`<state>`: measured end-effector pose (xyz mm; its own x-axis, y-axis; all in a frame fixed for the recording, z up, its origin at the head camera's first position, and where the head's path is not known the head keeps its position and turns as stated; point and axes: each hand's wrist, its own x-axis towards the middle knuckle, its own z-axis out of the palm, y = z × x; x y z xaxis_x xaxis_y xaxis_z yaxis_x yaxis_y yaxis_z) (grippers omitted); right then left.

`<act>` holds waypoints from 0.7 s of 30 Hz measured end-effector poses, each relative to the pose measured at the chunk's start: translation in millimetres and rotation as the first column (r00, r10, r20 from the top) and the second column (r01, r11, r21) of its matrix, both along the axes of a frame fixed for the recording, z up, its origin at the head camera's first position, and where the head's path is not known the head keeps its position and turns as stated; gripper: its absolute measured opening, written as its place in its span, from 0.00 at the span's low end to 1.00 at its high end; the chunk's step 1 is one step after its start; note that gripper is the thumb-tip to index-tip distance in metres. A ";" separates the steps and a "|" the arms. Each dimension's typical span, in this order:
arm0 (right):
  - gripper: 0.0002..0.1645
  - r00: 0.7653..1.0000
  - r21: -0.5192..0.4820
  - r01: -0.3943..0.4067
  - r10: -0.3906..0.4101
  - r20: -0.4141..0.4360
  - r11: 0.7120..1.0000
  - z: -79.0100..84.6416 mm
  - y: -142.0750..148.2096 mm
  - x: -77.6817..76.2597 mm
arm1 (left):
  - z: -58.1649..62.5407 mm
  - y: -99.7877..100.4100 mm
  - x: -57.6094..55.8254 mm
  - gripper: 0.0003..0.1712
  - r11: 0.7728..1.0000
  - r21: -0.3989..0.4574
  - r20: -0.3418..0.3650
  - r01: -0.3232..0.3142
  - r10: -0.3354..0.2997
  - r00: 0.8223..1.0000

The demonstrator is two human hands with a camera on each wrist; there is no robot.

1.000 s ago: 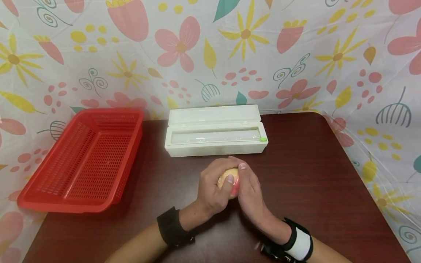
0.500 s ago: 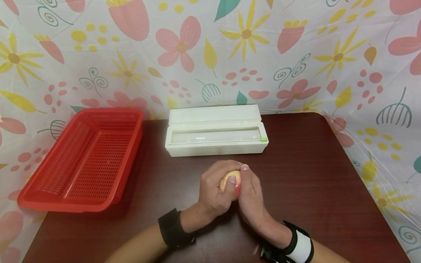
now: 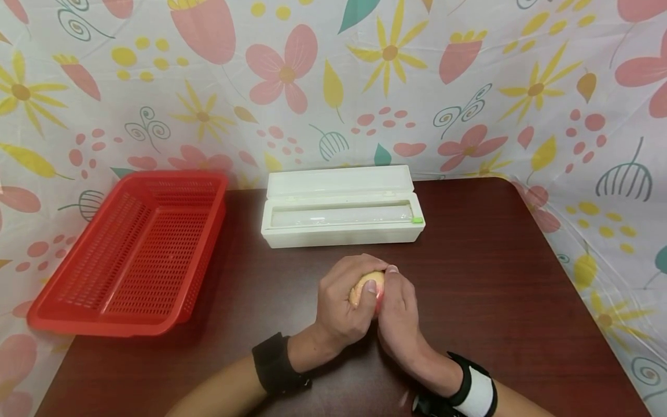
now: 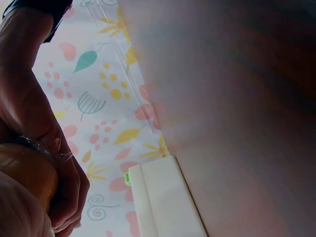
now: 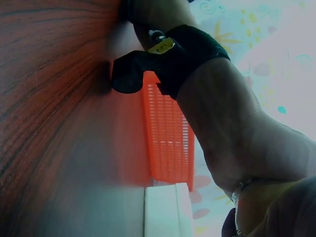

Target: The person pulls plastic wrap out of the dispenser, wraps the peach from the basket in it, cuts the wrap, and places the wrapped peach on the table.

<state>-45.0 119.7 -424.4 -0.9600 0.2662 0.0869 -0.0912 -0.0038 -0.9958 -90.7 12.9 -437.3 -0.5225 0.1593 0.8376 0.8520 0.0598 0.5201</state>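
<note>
Both hands meet around a yellow-and-red apple (image 3: 359,291) over the middle of the table. Glossy clear plastic film (image 4: 47,147) clings to the fruit, with a loose crinkled edge in the left wrist view. My left hand (image 3: 339,304) grips the apple from the left, its thumb lying across the near face. Cupped against the opposite side, my right hand (image 3: 402,324) holds it too, fingers bent round the far side. Much of the apple is hidden by the hands. Beyond them stands a white cling film box (image 3: 344,236), lid raised, a film roll inside.
A red perforated plastic basket (image 3: 203,260) stands at the left of the dark brown table (image 3: 484,260). A small green slider (image 3: 417,220) sits at the box's right end. Floral cloth (image 3: 333,87) hangs behind the table and along its sides.
Both hands have shifted slightly nearer and to the right with the apple between them, turning a little. The box and basket have stayed put.
</note>
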 end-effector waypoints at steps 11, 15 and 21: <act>0.32 0.999 -0.137 0.040 -0.039 0.013 0.990 -0.6 -5.9 2.3 | 2.2 1.6 2.0 0.18 1.000 -0.004 -0.018 0.005 -0.005 1.000; 0.30 0.998 -0.152 0.059 -0.057 0.019 0.987 -1.2 -7.2 3.0 | 2.4 1.4 2.3 0.17 1.000 -0.006 -0.023 0.005 -0.005 1.000; 0.30 0.998 -0.160 0.061 -0.059 0.015 0.985 -1.4 -7.6 2.5 | 1.9 2.2 1.2 0.17 1.000 -0.005 -0.022 0.004 -0.004 1.000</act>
